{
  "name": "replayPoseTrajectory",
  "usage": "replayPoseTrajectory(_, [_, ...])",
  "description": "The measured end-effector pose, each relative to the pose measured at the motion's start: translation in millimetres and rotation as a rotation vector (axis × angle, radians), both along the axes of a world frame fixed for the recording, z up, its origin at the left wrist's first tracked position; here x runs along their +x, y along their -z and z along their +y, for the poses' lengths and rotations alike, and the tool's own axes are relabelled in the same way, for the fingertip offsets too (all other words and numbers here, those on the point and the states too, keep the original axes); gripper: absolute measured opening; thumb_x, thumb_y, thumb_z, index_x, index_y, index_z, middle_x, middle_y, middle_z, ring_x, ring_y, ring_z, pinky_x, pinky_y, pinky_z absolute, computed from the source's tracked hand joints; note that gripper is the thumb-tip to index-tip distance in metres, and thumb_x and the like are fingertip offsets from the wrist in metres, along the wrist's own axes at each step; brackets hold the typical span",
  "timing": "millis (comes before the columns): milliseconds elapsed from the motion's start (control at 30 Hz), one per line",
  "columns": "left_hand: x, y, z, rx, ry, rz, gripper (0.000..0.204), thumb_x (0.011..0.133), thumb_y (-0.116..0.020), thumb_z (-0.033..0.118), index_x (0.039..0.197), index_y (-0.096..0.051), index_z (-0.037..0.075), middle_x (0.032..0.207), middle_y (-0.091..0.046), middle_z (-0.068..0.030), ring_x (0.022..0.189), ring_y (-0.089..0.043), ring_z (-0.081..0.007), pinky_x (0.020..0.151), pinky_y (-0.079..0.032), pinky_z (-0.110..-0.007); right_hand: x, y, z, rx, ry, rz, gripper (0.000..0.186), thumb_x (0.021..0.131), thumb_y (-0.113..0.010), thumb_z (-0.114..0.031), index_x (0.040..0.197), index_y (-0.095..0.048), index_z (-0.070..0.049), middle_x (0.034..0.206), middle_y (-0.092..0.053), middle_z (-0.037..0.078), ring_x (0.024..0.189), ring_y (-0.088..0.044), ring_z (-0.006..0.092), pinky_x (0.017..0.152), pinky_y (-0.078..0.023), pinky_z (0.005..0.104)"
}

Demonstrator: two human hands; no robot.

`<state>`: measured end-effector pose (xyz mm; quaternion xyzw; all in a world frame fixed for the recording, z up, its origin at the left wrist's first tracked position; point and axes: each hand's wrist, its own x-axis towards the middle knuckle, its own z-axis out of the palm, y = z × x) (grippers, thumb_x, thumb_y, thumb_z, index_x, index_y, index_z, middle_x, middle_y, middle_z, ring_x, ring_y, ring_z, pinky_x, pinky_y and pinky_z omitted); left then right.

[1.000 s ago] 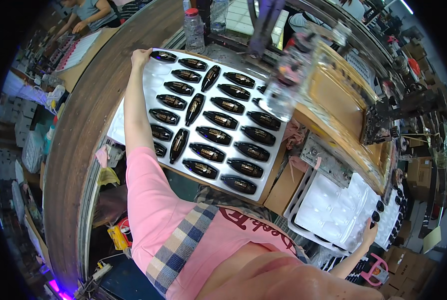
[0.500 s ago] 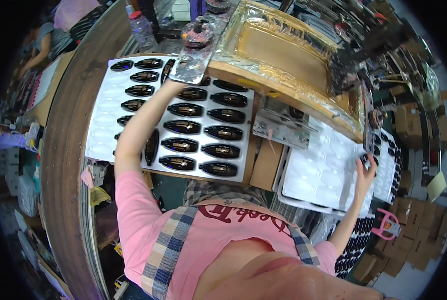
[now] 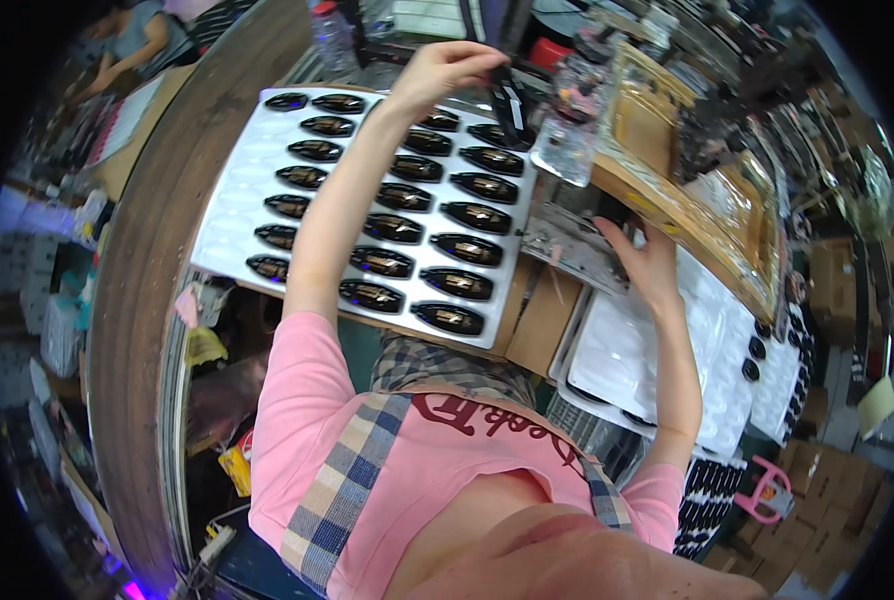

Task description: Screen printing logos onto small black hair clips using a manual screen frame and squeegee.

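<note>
My left hand (image 3: 450,76) is raised over the far edge of a white moulded tray (image 3: 232,215). Its fingertips pinch the end of a glossy black oval case (image 3: 510,108), which hangs tilted beside the tray's far right corner. Similar black cases with gold print lie in columns on that tray, partly covered by my left forearm. My right hand (image 3: 649,262) reaches beneath a wooden-edged screen frame (image 3: 657,205), over a grey metal fixture (image 3: 572,240). Thumb and fingers are curled around a dark piece there; the frame and shadow hide most of it.
A second white tray (image 3: 627,350) lies to the right below the fixture, with black pieces (image 3: 752,358) at its right side. A red-capped bottle (image 3: 335,38) stands at the far left. Cardboard boxes (image 3: 827,480) and a pink stool (image 3: 765,490) are at lower right. Another person sits at far left.
My left hand has come out from behind the metal plate, now with a black case. My right hand has moved left from the right-hand tray to the fixture. The view has shifted.
</note>
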<state>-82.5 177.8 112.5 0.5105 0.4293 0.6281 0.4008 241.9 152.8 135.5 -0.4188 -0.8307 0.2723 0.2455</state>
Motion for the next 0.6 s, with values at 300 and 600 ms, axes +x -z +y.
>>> replayPoseTrajectory(300, [-279.0,83.6,-132.1,-0.415,-0.669,0.205,0.033,0.076,-0.065,0.030,0.087,-0.064,-0.001,0.069,-0.057,-0.0001,0.062,-0.051,-0.0057,0.055,-0.041,-0.017,91.6,22.2,10.1,0.206,0.222,-0.012,0.036,0.083,-0.055,-0.021,0.111,-0.050,0.003,0.111,-0.053,0.017,0.107,-0.047,0.0248,0.094,-0.031,0.0325])
replayPoseTrajectory(600, [-315.5,114.8,-130.5,-0.624,-0.998,0.185,0.027,0.073,-0.069,0.023,0.071,-0.064,-0.004,0.061,-0.057,-0.0029,0.052,-0.052,-0.0072,0.048,-0.040,-0.018,357.9,71.3,45.7,0.217,0.866,-0.771,0.061,0.082,-0.051,-0.043,0.123,-0.037,0.001,0.122,-0.041,0.025,0.112,-0.040,0.0364,0.093,-0.032,0.0394])
